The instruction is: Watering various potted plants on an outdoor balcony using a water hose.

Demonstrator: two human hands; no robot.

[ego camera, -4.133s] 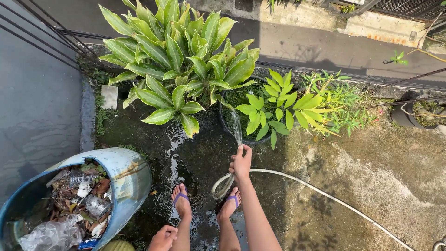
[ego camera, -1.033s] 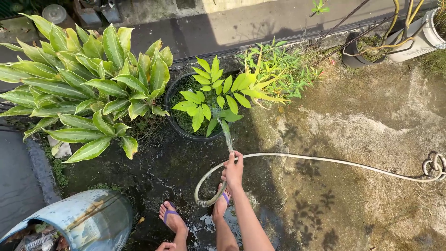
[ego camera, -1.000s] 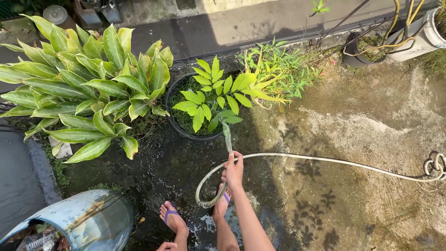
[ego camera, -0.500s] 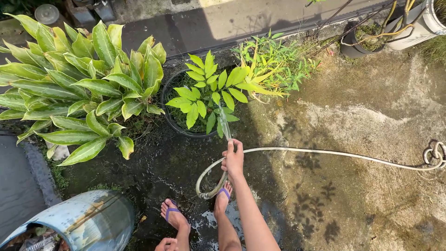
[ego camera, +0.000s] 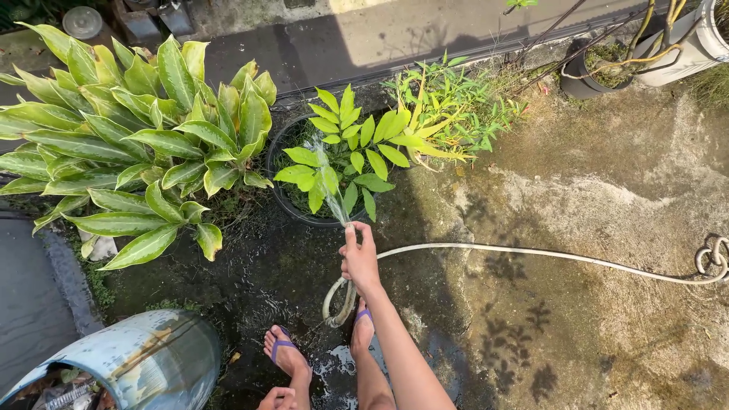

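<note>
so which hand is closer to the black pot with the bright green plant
Right. The right hand grips the hose just below the black pot; the left hand hangs by the legs, far lower.

Bare right forearm, no sleeve, no watch or rings visible on right hand [ego camera: 360, 258]. Left hand [ego camera: 276, 398] only partly in frame at bottom edge, also bare. Bare legs. Flip-flops [ego camera: 281, 347] on both feet, purple straps, dark soles.

Bare concrete [ego camera: 607, 228] rightward; plants [ego camera: 152, 137] leftward.
</note>
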